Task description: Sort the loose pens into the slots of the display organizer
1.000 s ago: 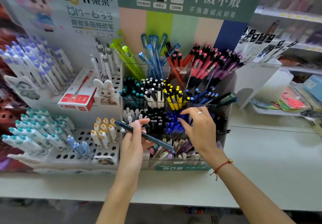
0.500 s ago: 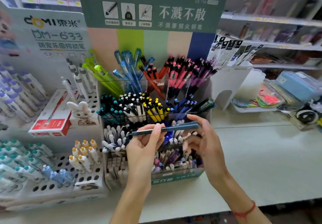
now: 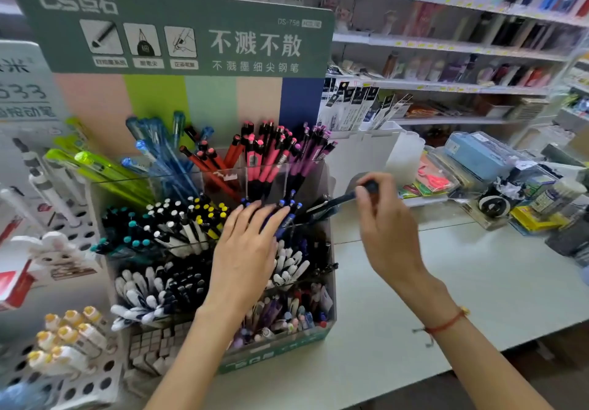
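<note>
Two hands work at a clear tiered pen organizer [image 3: 330, 310] that stands on a pale surface [image 3: 478, 282] under a green header card [image 3: 178, 27] with white lettering. The left hand [image 3: 245, 250] lies flat with its fingers straight and slightly spread, the fingertips pressing on the blue-capped pens [image 3: 287, 208] in the middle tier, towards the right side of the organizer. It has hold of nothing. The right hand [image 3: 387, 221] is raised just right of the organizer and pinches the far end of a dark pen [image 3: 338, 201] between thumb and curled fingers. The pen slants down to the left, its lower end among the dark pens at the right end of the middle tier; whether it rests inside that slot cannot be told.

A red string bracelet [image 3: 446, 325] circles the right wrist. In the far tier, green pens [image 3: 95, 167], clear blue pens [image 3: 162, 151], red pens [image 3: 207, 161], pink pens [image 3: 264, 151] and purple pens [image 3: 309, 151] lean in separate compartments. The middle tier holds teal-capped, white-capped and yellow-capped pens [image 3: 207, 215] to the left of the left hand. The near tiers hold white and dark pens [image 3: 149, 288] and mixed small pens [image 3: 287, 317]. A white peg rack with yellow-topped pens [image 3: 70, 333] stands to the left, and store shelves [image 3: 446, 46] fill the far right.
</note>
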`<state>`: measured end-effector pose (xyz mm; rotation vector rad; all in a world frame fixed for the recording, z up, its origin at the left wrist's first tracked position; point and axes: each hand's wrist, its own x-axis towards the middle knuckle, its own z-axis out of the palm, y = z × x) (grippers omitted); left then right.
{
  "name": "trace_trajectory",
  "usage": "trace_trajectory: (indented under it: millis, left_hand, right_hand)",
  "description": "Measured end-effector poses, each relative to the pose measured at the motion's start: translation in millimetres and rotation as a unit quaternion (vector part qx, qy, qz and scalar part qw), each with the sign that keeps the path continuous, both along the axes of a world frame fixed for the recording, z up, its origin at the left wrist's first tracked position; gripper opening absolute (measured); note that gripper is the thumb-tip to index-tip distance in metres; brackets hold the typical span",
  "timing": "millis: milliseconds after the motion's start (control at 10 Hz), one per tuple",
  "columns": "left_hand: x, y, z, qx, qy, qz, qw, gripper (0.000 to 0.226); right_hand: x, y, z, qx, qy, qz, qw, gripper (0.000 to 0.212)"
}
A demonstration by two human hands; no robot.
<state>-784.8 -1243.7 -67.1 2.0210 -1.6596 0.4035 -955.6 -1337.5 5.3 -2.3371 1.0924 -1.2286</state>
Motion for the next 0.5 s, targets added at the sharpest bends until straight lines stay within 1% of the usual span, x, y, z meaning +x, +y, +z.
trace_trajectory:
  millis: [100, 200, 300, 400, 500]
  left_hand:
    - [2, 1, 2, -0.01, -0.005, 0.011, 1.0, 0.051]
    - [1, 1, 2, -0.005, -0.017, 0.01, 1.0, 0.051]
    - [2, 2, -1, 0.009, -0.021, 0.004, 1.0, 0.054]
    - [2, 3, 6, -0.001, -0.016, -0.007, 1.0, 0.055]
    - [-4, 19, 11, -0.05, 0.013, -0.011, 0.999, 0.045]
  right_hand:
    - [20, -16, -20, -0.116, 0.109, 0.007, 0.987, 0.016]
    - [35, -24, -48, -0.165, 0.186, 0.018, 0.969, 0.035]
    - [40, -21, -67, -0.136, 0.239, 0.0, 0.961, 0.048]
    - [41, -10, -65, -0.12, 0.235, 0.022, 0.964, 0.052]
    - [22, 1, -46, -0.067, 0.094, 0.022, 0.993, 0.05]
